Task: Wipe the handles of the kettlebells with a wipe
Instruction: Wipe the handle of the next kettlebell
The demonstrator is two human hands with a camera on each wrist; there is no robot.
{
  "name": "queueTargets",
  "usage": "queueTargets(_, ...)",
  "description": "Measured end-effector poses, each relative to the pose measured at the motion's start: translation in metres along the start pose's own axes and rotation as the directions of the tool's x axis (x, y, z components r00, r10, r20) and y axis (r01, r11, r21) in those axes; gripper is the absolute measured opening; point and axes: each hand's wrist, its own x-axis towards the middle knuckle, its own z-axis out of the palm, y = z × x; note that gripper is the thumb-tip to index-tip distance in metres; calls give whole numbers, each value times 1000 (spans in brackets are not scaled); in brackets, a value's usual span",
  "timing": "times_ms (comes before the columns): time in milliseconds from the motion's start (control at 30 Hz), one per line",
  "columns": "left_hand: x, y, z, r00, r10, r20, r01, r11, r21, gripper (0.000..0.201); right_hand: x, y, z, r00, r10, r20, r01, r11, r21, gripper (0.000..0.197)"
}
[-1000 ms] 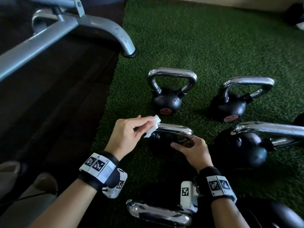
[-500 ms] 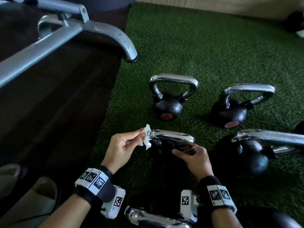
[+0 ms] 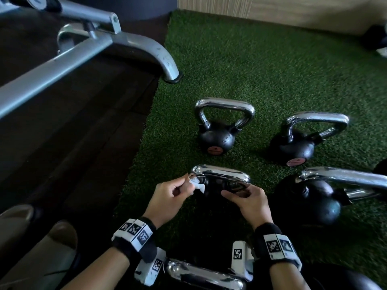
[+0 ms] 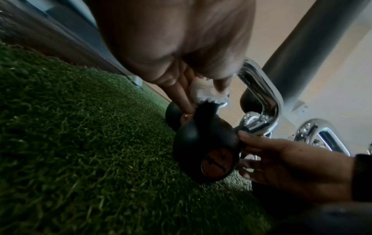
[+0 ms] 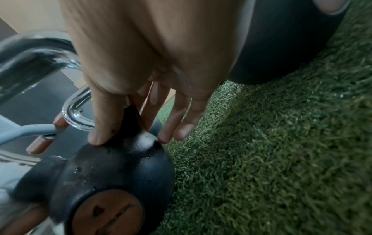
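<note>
The small kettlebell (image 3: pixel 211 186) on the green turf (image 3: pixel 272 70) is mid-wipe: the left hand (image 3: pixel 169 197) pinches a white wipe (image 3: pixel 198 185) against the left leg of its chrome handle (image 3: pixel 222 174), while the right hand (image 3: pixel 251 203) curls around the right leg, steadying it. Judging from this, at least four other kettlebells nearby may still need wiping; nothing shows whether any are done.

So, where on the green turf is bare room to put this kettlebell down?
Open green turf lies beyond the two upright black kettlebells with chrome handles, and left of them toward the grey metal frame foot. It is crowded near the hands, with kettlebells right and below.
</note>
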Motion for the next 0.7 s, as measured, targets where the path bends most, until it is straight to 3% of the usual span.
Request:
queueTargets(200,14,2,5,986,127,-106,-114,986,122,24,-6,3,-13,996,-69,48,72,996,-60,29)
queueTargets(367,51,16,17,992,59,-112,-34,977,210,28,-14,14,-18,959,-128,252,152,985,-79,33)
queueTargets(467,64,31,25,997,65,-51,-57,987,151,26,-14,8,-14,933,-127,338,176,977,-119,37)
queueTargets(533,68,38,26,1000,27,10,-27,995,92,24,-9,3,-12,946,-123,301,174,974,-147,32)
queueTargets(600,68,37,25,997,-1,75,-7,993,114,26,0,-3,-9,975,-121,185,148,979,-139,18)
queueTargets(700,62,30,26,992,7,129,-34,978,206,28,12,-10,3,981,-66,183,86,991,-104,37)
